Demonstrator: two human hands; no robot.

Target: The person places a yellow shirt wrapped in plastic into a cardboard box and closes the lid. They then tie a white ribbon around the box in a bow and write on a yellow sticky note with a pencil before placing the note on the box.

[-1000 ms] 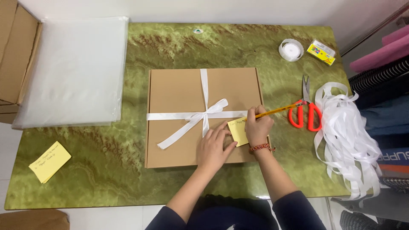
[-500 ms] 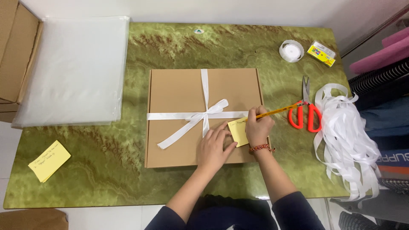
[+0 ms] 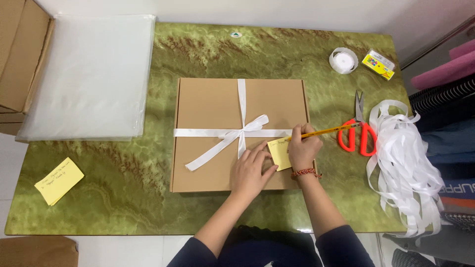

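Observation:
A flat brown cardboard box (image 3: 208, 111) tied with a white ribbon bow (image 3: 241, 133) lies in the middle of the green marble-patterned table (image 3: 123, 173). A yellow sticky note (image 3: 279, 152) sits on the box's lower right part. My left hand (image 3: 252, 173) presses flat on the box, fingertips at the note's left edge. My right hand (image 3: 303, 148) grips a yellow pencil (image 3: 329, 131) with its tip on the top of the note, where some writing shows.
Orange-handled scissors (image 3: 357, 132) lie right of the box, beside a heap of loose white ribbon (image 3: 405, 163). A ribbon roll (image 3: 343, 60) and small yellow box (image 3: 378, 64) sit at the back right. Clear plastic sheets (image 3: 91, 74) cover the back left; yellow notes (image 3: 59, 180) lie front left.
My right hand and the pencil have barely shifted on the note. Everything else stays where it was.

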